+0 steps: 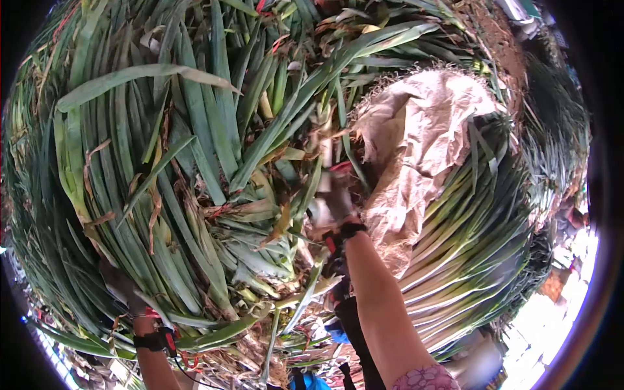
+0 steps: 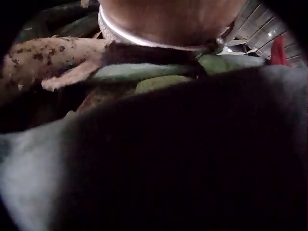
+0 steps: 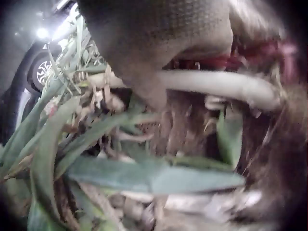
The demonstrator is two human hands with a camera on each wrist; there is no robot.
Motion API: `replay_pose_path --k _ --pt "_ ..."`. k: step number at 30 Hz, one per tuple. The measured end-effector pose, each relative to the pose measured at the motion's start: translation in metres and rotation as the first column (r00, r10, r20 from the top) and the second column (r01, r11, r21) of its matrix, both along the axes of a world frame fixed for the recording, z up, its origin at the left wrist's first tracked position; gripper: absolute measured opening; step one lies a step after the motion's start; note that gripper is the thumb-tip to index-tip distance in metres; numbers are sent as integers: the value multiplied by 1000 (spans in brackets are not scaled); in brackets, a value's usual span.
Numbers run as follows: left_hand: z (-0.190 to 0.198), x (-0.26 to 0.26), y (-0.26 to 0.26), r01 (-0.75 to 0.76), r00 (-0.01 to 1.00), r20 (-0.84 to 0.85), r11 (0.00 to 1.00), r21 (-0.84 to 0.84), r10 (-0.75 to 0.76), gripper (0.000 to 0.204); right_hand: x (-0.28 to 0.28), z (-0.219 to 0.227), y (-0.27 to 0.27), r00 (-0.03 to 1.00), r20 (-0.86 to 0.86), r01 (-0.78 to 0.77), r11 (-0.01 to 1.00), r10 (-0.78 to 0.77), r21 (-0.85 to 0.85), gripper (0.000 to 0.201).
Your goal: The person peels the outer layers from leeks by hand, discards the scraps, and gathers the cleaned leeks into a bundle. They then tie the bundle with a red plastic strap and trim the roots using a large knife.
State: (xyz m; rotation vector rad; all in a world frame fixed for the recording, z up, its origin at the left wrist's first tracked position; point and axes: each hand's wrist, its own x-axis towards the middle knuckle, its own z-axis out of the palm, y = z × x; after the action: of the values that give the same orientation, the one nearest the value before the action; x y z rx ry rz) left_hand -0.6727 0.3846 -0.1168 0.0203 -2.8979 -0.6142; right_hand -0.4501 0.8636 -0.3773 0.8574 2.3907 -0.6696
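Note:
In the head view my gloved right hand point(image 1: 338, 200) is blurred, beside a pale leek stalk point(image 1: 326, 140) and a red strip point(image 1: 341, 168). The right wrist view shows the gloved hand point(image 3: 168, 38) from close up, its fingers curled over a white stalk point(image 3: 216, 84), with red material point(image 3: 284, 52) behind. At the lower left, my gloved left hand point(image 1: 123, 290) lies among long green leek leaves point(image 1: 140, 221), its fingertips hidden. Much of the left wrist view is dark; green leaf pieces point(image 2: 139, 72) cross it below a patch of skin.
Piled leeks point(image 1: 97, 149) fill the left and middle. On the right, a pale woven sack point(image 1: 422, 123) partly covers a fan of thinner, white-stemmed leeks point(image 1: 448, 260). Loose trimmings point(image 1: 260, 351) lie near the body. A vehicle wheel point(image 3: 42, 72) shows at the right wrist view's left.

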Motion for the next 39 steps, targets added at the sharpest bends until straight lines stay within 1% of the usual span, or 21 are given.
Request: replay_pose_path --k 3,5,7,9,11,13,16,17,20,21,22,23,25,26,27,28,30,33,36,38,39 --pt "3 5 5 -15 1000 2 1000 -8 15 40 10 -15 -33 812 -433 123 840 -391 -529 39" --pt "5 5 5 -22 1000 10 1000 -9 22 40 5 50 9 925 -305 -248 968 228 -31 37" --pt "4 6 5 -30 999 19 1000 -7 30 40 -22 105 50 917 -370 195 977 -151 83 29" --pt "2 4 6 -35 999 22 999 -8 35 40 -37 109 74 846 -423 409 904 -325 124 26" --pt "2 4 4 -43 999 22 999 -14 43 40 -45 80 82 936 -88 341 940 -342 -20 31" --pt "1 4 4 -46 999 20 999 -14 46 40 -56 67 57 969 -14 245 969 -245 30 37" --pt "-1 3 3 -59 998 15 998 -8 59 40 -55 60 36 898 14 440 898 -440 -11 51" --pt "-2 3 3 -62 998 10 998 -5 62 40 -57 53 38 814 -73 556 809 -577 -191 57" --pt "-2 4 3 -73 997 10 997 -6 73 40 -64 91 44 876 -245 406 909 -416 -93 38" --pt "-3 4 5 -75 997 15 997 -7 76 40 -79 134 54 779 -443 408 895 -443 -178 36" --pt "-3 4 5 -78 997 13 997 -4 78 40 -89 134 81 407 -833 118 926 -375 -359 32" --pt "-5 4 6 -77 997 14 997 -3 78 40 -99 159 109 687 -437 429 809 -581 -402 23" --pt "-4 3 7 -83 996 12 997 -6 83 40 -127 189 174 616 -677 310 914 -403 -261 16" --pt "-4 4 7 -89 996 14 996 -10 89 40 -148 212 186 158 -637 299 651 -755 -697 15" --pt "-3 5 8 -92 996 14 996 -12 92 40 -159 231 197 15 -658 305 631 -752 -714 16" --pt "-3 4 9 -91 996 16 996 -10 91 40 -152 221 211 151 -699 360 698 -699 -619 20" --pt "-3 5 9 -94 995 18 995 -14 94 40 -130 198 194 599 -399 614 718 -694 -327 13" --pt "-3 6 6 -93 995 19 995 -21 93 40 -72 101 151 935 -301 274 918 -186 285 14" --pt "-5 7 3 -91 996 22 995 -26 92 40 -29 43 153 985 -171 38 931 27 363 18" --pt "-5 8 2 -95 995 26 995 -28 96 40 -28 74 153 807 -510 325 945 -299 -40 21" --pt "-6 7 2 -94 995 24 995 -24 95 40 -48 112 152 572 -576 431 811 -584 -395 23"
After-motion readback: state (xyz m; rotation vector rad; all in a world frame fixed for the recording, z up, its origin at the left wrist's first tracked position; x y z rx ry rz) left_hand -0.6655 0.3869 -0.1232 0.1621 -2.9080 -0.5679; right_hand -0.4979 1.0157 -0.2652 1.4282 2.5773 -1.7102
